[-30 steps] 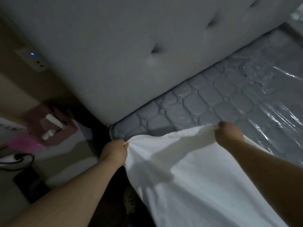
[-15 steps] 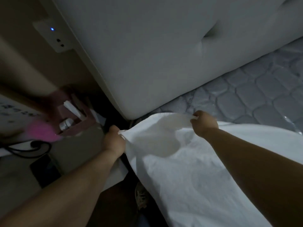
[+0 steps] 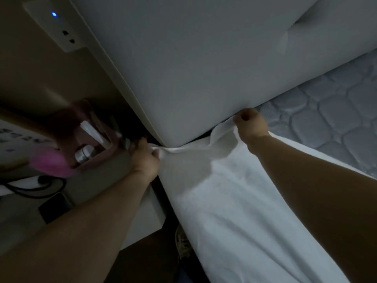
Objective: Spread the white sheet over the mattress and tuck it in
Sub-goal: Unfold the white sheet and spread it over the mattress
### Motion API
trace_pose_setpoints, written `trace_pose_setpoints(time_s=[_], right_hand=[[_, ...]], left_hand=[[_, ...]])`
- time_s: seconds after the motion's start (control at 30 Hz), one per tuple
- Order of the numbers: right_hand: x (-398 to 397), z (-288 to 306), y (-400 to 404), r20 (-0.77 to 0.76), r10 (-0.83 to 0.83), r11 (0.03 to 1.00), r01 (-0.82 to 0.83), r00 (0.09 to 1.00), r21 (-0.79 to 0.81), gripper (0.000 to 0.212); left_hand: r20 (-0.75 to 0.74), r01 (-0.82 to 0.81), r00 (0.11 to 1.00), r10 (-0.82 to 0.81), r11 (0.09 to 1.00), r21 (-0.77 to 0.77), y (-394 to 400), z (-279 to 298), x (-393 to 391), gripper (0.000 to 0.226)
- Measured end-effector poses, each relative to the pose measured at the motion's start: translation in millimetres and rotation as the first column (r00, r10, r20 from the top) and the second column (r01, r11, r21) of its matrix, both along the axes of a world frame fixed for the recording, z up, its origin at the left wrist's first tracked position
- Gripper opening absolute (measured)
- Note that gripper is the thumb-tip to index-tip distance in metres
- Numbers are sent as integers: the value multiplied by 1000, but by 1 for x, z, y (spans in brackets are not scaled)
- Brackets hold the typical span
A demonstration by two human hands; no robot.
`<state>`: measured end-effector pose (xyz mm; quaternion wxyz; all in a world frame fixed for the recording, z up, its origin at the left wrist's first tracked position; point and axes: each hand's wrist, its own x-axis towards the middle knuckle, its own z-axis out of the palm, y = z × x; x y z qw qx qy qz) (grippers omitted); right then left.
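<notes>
**bedmaker_q:** White sheet (image 3: 234,201) covers the near left corner of the mattress (image 3: 334,123) and hangs down its near side. Where exactly are the hands on it?

**linen_lurker:** Left hand (image 3: 143,158) is down at the corner, right under the bottom corner of the padded headboard (image 3: 193,68). Its grip is clenched on the sheet's top edge, thumb and fingers pinching a bunched twist of cloth. Right hand (image 3: 250,124) is further right along the same edge, up against the base of the headboard, where headboard and mattress meet. Its fingers are curled round a fold of the sheet too, so both grips are grasping fabric.

**bedmaker_q:** And the bit between the two hands?

**linen_lurker:** It's rumpled, with a loose flap standing up just left of the right hand. Far right of the sheet, the grey quilted mattress top is still bare.

**bedmaker_q:** What's off to the left?

**linen_lurker:** A bedside surface (image 3: 98,180) just beside the left hand. It carries a reddish box (image 3: 91,137) with a small bottle in it, something blurry pink (image 3: 49,162) near the box, and a black cable (image 3: 34,186) nearer the camera. On the wall above there's a white socket panel (image 3: 59,25) with a small blue light. It's pretty dark, so I can't tell what the pink thing is. A shoe (image 3: 182,244) shows on the floor beside the bed.
</notes>
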<state>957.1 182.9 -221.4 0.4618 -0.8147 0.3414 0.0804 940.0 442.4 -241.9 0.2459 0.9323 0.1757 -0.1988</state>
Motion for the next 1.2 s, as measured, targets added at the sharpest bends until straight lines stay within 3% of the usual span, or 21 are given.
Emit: trace_pose_setpoints(time_s=[0.1, 0.17, 0.23, 0.3, 0.5, 0.63, 0.73, 0.77, 0.83, 0.97, 1.07, 1.13, 1.2], right_hand=[[-21, -10, -5, -103, 137, 990, -138, 985, -5, 44], [-43, -11, -15, -129, 118, 970, -142, 985, -196, 52], [-66, -11, -35, -176, 57, 922, -119, 983, -368, 58], [-86, -15, -63, -288, 15, 892, -143, 957, -429, 62], [-108, -25, -137, -511, -2, 847, -270, 859, -457, 74], [-110, -38, -158, -607, 78, 817, -399, 791, -415, 60], [-116, -39, -158, -720, 62, 763, -498, 691, -413, 52], [-120, -38, -154, -723, 20, 749, -489, 691, -447, 46], [-115, -25, -154, -631, -70, 755, -373, 773, -540, 33], [-53, 15, -156, -185, -67, 755, -71, 981, -651, 32], [12, 30, -148, 76, 32, 826, 17, 997, -563, 39], [29, 10, -138, -65, 164, 881, -175, 984, -439, 63], [12, -22, -137, -368, 222, 892, -341, 903, -298, 96]], left_hand=[[-188, 43, 982, -32, 998, 55, -16, -15, -31, 45], [-301, 162, 938, -173, 985, -59, -33, -10, -52, 40], [-297, 327, 878, -376, 923, -201, -54, -4, -66, 46], [-243, 486, 809, -535, 841, -236, -77, -4, -72, 54], [-279, 663, 689, -669, 737, -130, -133, -18, -51, 68], [-326, 717, 653, -683, 696, -21, -155, -36, -38, 75], [-358, 737, 638, -682, 675, 27, -159, -41, -36, 81], [-364, 743, 634, -682, 668, 41, -157, -42, -37, 82], [-375, 747, 629, -681, 663, 47, -160, -38, -34, 84], [-386, 693, 680, -623, 718, 63, -163, -35, -17, 79], [-339, 678, 707, -620, 731, 79, -164, -41, -7, 68], [-335, 685, 706, -624, 721, 104, -165, -44, -9, 67], [-310, 662, 734, -604, 737, 132, -167, -48, -11, 71]])
